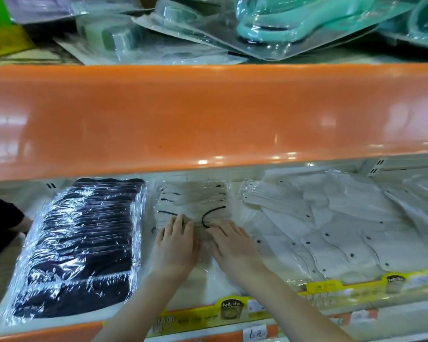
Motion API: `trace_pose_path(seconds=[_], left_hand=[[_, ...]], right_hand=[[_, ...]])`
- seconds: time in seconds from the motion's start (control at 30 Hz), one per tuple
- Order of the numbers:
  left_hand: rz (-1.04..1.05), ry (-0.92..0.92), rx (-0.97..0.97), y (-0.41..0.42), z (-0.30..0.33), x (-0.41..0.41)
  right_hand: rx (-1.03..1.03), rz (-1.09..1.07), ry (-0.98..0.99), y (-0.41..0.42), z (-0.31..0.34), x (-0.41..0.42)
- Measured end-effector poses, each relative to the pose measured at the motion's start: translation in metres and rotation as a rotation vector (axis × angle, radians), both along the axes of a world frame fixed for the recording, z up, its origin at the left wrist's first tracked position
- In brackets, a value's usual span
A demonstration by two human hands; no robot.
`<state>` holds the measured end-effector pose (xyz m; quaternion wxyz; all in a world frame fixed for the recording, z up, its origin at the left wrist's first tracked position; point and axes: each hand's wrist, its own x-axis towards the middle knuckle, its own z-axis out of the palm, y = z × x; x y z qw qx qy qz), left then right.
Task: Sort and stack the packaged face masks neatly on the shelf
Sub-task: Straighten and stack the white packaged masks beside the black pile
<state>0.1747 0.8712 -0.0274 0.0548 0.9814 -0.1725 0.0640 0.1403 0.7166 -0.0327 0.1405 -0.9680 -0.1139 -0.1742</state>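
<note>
Both forearms reach over the shelf edge (59,334); left hand (175,245) and right hand (235,245) lie flat, fingers (180,223) straight, pressing the middle stack of white masks (193,201). Left of the fingers lies the black mask stack (84,243); right, loose white packs (331,230). Step judged: squaring the middle stack. Next: gather the loose packs.

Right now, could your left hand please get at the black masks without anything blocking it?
Probably yes: the left hand rests on the middle pack, and the black masks lie right beside it with nothing between.
</note>
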Motion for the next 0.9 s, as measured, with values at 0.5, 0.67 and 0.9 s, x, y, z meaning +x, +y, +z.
trace_pose_path(seconds=[0.5,0.67,0.9], left_hand=[[0.022,0.006,-0.037,-0.007,-0.005,0.002],[0.02,-0.006,-0.071,-0.005,-0.006,0.002],[0.046,-0.085,-0.055,-0.025,0.003,-0.007]], right_hand=[[-0.009,0.038,0.063,-0.037,-0.002,-0.044],[-0.006,0.014,0.068,-0.068,0.0,-0.048],[-0.06,-0.008,0.094,-0.11,0.01,-0.051]])
